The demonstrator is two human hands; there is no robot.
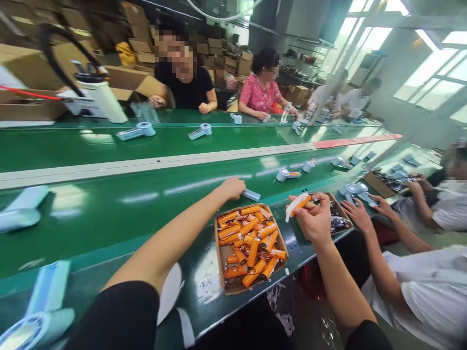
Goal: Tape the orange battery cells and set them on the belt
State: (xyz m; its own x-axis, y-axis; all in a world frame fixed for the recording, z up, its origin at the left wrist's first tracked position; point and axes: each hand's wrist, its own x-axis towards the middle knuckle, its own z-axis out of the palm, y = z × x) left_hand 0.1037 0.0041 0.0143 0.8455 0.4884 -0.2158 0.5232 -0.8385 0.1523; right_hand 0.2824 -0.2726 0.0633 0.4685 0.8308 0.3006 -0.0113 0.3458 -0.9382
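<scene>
Pinched between the thumb and fingers of the right hand (315, 218), an orange cell (303, 202) with a white strip (293, 208) along it is held up above the bench (200, 311); the left hand (233, 188) reaches forward over the green belt (120, 218), its fingers curled at the near end of a pale blue casing (251, 195), though whether they grip it or merely touch it I cannot tell; between the two forearms sits an open cardboard tray (221, 272), heaped with more orange cells (253, 250) lying at all angles; just beyond the right hand, partly hidden by it, dark small parts (338, 223) fill another carton; to the right, a co-worker in white (430, 287) has both hands by a pair of pale blue fans (349, 189); further fans lie along the belt, one (288, 175) showing orange in its handle; at the near left, a large pale blue fan (40, 321) rests on the bench; across the belt, beyond a pale divider (164, 163), sit a person in a black top (182, 90) and a person in a pink top (260, 96).
</scene>
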